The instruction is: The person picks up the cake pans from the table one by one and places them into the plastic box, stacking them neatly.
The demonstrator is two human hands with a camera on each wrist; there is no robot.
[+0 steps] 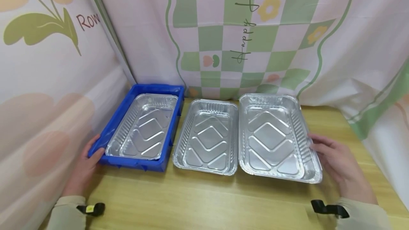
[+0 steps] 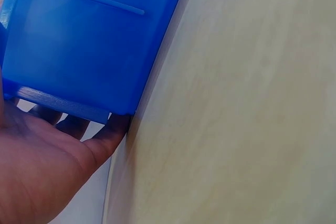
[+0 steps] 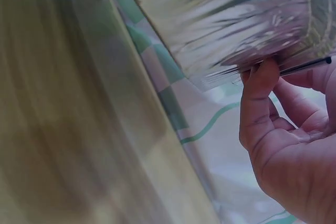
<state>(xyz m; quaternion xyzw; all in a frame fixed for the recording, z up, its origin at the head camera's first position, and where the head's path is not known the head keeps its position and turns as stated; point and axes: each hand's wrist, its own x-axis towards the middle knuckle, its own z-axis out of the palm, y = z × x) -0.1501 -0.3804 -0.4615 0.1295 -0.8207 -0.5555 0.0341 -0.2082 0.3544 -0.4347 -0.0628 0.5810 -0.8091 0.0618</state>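
My left hand (image 1: 83,169) grips the front left corner of a blue plastic crate (image 1: 137,162), its thumb at the rim and its fingers along the outer side. A foil tray (image 1: 148,129) lies inside this crate. In the left wrist view, the curled fingers of the left hand (image 2: 47,166) meet the crate's blue wall (image 2: 79,51). My right hand (image 1: 340,166) pinches the right edge of the rightmost foil tray (image 1: 271,137). That tray's right side is raised off the table. In the right wrist view, the right hand (image 3: 294,156) holds the foil edge.
Another foil tray (image 1: 209,137) stands between the crate and the right-hand tray. All are on a wooden table (image 1: 204,201). Patterned cloth (image 1: 233,38) hangs behind, with more cloth (image 1: 48,91) close along the left.
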